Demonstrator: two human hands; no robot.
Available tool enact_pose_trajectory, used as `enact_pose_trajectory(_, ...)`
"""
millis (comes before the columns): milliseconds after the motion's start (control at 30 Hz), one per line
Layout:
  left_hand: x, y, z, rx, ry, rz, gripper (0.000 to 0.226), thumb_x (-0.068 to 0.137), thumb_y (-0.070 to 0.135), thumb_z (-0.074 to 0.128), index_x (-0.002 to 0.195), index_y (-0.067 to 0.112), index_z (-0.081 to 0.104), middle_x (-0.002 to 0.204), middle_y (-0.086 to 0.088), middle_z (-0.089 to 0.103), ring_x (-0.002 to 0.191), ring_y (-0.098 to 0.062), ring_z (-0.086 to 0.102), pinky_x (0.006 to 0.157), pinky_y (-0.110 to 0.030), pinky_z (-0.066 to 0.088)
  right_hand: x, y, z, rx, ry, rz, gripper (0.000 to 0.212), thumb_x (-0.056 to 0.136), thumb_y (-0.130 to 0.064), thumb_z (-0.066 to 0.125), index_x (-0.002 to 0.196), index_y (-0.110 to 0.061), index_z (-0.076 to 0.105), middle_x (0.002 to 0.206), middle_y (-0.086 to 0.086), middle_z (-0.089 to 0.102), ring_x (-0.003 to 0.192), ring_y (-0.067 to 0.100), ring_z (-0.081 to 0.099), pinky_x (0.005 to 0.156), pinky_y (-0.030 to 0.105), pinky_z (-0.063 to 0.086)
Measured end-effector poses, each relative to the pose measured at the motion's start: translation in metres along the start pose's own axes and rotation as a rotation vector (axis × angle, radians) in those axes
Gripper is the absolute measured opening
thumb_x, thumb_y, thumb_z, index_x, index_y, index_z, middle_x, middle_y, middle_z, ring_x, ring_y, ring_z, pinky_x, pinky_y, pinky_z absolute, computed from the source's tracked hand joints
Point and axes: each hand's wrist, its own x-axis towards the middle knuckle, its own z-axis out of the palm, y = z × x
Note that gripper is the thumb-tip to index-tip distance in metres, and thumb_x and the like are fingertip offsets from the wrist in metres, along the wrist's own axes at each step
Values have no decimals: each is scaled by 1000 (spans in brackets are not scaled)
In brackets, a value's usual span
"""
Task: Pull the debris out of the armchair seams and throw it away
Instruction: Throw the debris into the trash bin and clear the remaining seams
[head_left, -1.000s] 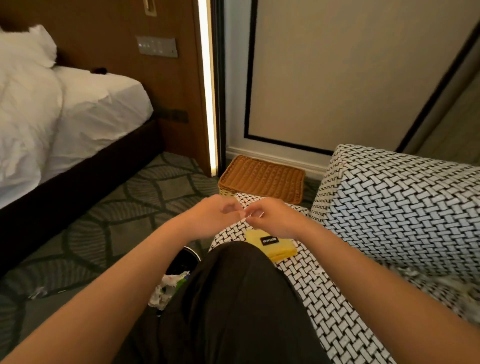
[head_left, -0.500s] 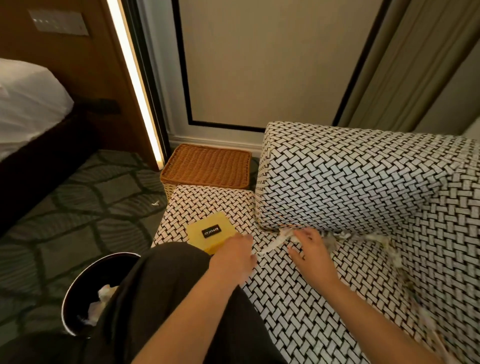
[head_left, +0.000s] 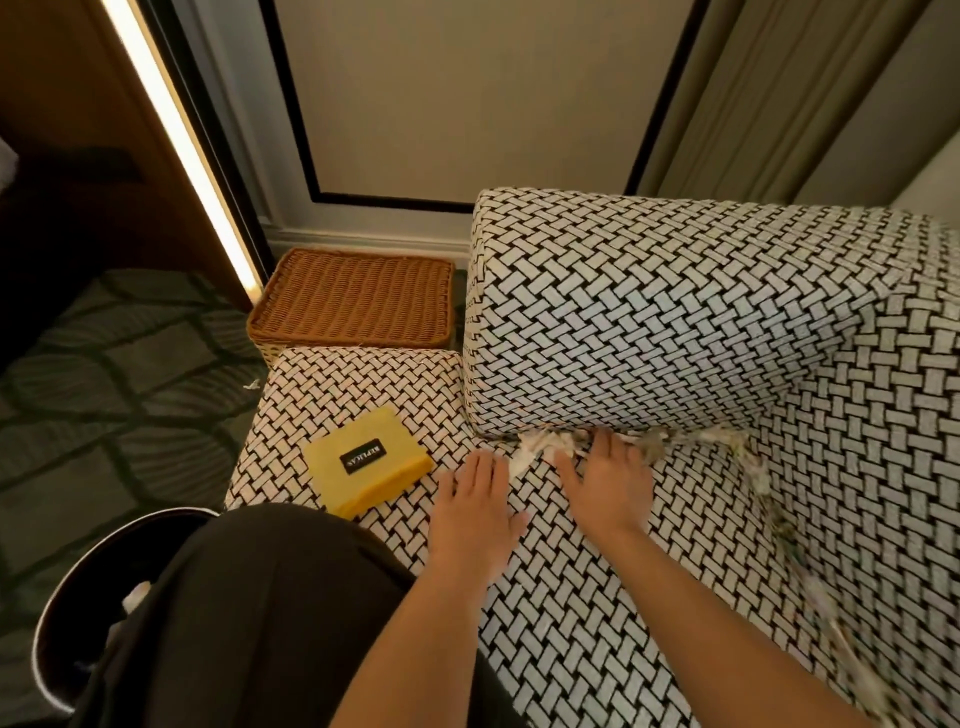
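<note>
The big armchair (head_left: 649, 322) has a bumpy cover woven in black and white, like little bricks. On the floor by its front left corner stands a round black bin (head_left: 52, 618) with a shiny rim. A brown wicker basket (head_left: 353, 296) sits by the wall. A folded square yellow cloth (head_left: 369, 465) lies on the seat. The hands are apart. The left hand (head_left: 475, 506) lies flat on the seat. The right hand (head_left: 608, 483) has straight fingers touching the debris (head_left: 540, 447), crumpled white scraps stuck along the seams.
</note>
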Motion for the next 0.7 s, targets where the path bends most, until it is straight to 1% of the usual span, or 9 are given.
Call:
enact_pose_trajectory(67, 11, 7, 7, -54, 17, 27, 69, 97, 51, 15, 147, 13, -12, 157, -5, -14, 143, -20, -15, 117, -41, -5, 9, -1, 2, -51, -29, -1, 71, 88, -64, 28, 129, -8, 47, 127, 10, 56, 115, 26, 50, 90, 36, 41)
enact_pose_trajectory(133, 22, 11, 13, -107, 50, 37, 69, 96, 52, 14, 148, 14, -10, 157, -3, -10, 144, -18, -12, 116, -39, -8, 16, -3, 3, -73, -52, 11, 72, 86, -67, 27, 120, -10, 53, 120, 8, 59, 112, 26, 53, 91, 37, 40)
enact_pose_trajectory(200, 31, 14, 17, -137, 109, 30, 69, 95, 52, 13, 149, 13, -4, 158, -3, -1, 145, -17, -4, 115, -37, -6, 21, -5, 5, -85, -65, 18, 72, 85, -68, 26, 114, -10, 57, 117, 8, 60, 111, 27, 52, 95, 39, 38)
enact_pose_trajectory(267, 41, 16, 18, -145, 175, 6, 70, 90, 52, 5, 148, 12, 8, 155, -4, 15, 143, -18, 11, 116, -38, 1, 23, -8, 6, -77, -63, 30, 71, 85, -68, 27, 111, -10, 58, 116, 8, 60, 111, 27, 51, 93, 38, 34)
enact_pose_trajectory(333, 51, 19, 17, -132, 245, -15, 71, 86, 49, 0, 142, 13, 25, 144, -4, 36, 135, -19, 30, 115, -39, 15, 25, -10, 7, -55, -59, 59, 69, 84, -67, 29, 111, -11, 59, 116, 8, 60, 112, 27, 50, 92, 38, 32)
enact_pose_trajectory(433, 63, 22, 16, -154, 302, -36, 72, 83, 44, 0, 124, 11, 48, 123, -5, 57, 116, -21, 49, 105, -37, 31, 29, -14, 5, -43, -63, 89, 63, 85, -63, 33, 109, -12, 60, 113, 7, 61, 108, 25, 51, 91, 37, 31)
enact_pose_trajectory(500, 70, 22, 16, -158, 318, -39, 70, 82, 42, 0, 111, 14, 57, 109, -3, 64, 104, -21, 56, 96, -34, 36, 30, -15, 5, -23, -62, 103, 56, 85, -60, 35, 105, -14, 62, 108, 6, 64, 104, 24, 52, 90, 36, 32)
enact_pose_trajectory(600, 75, 20, 15, -168, 350, -57, 66, 84, 40, 3, 93, 17, 64, 92, -1, 69, 91, -20, 61, 86, -32, 40, 27, -16, 6, 82, 5, 101, 44, 85, -52, 43, 99, -17, 65, 101, 3, 68, 99, 24, 54, 87, 35, 33)
enact_pose_trajectory(700, 75, 17, 15, -183, 357, -71, 55, 89, 39, 14, 86, 19, 66, 84, 1, 70, 84, -18, 64, 83, -30, 42, 25, -16, 5, 165, 28, 96, 36, 87, -45, 49, 106, -18, 64, 102, 3, 69, 102, 24, 52, 86, 35, 31)
